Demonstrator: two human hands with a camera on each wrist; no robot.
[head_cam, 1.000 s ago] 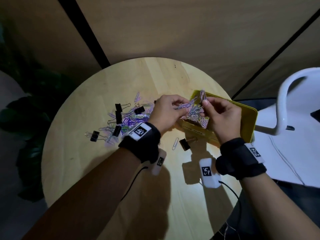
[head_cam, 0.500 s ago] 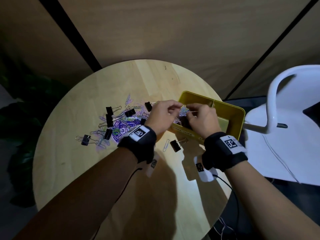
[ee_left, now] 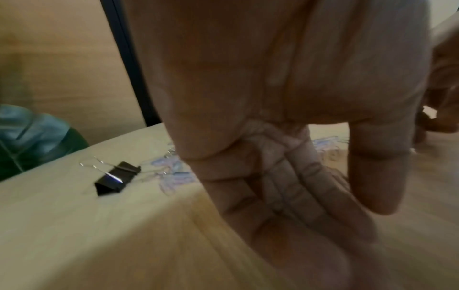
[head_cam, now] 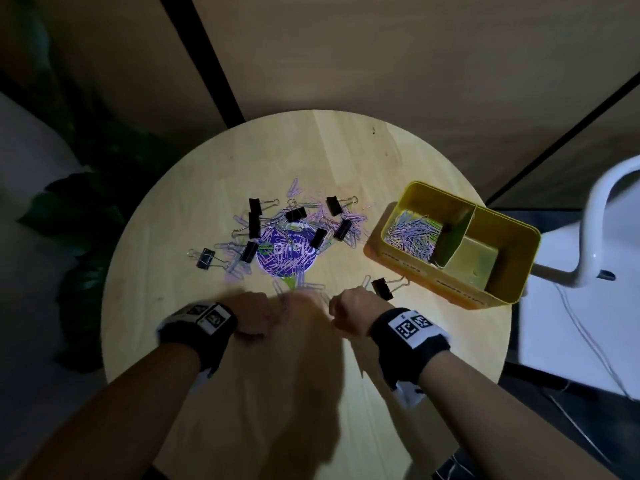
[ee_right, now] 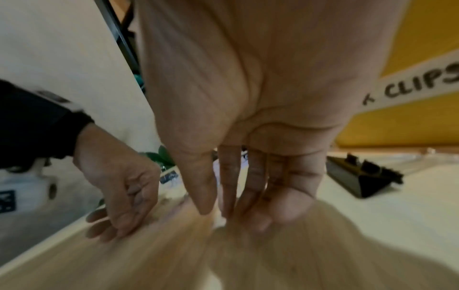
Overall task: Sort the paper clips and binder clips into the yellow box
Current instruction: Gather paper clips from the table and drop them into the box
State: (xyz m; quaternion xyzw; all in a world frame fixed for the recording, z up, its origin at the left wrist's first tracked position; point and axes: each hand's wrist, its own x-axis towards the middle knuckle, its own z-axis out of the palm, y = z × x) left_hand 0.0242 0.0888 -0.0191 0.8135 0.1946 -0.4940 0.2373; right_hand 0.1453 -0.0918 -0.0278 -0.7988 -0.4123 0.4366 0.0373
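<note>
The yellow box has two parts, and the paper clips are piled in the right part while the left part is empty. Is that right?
Not quite. In the head view the paper clips are piled in the left part of the yellow box. The right part is the empty one. The box does have two parts.

Pale, straight-grained wood on the table (head_cam: 346,161). Yellow box (head_cam: 498,292), orange-tinted on the near wall, with a white label (ee_right: 410,86) lettered "CLIPS" in black. Lilac and pale blue paper clips (head_cam: 410,233) inside it; the same pastel tints in the loose pile (head_cam: 349,220). Black binder clips (head_cam: 254,206) with silver wire handles. Purple round disc (head_cam: 287,252) with white lettering. Black wristbands (head_cam: 408,332) bearing black-and-white square codes. White chair (head_cam: 595,202). Dark green leaves (head_cam: 69,216).
</note>
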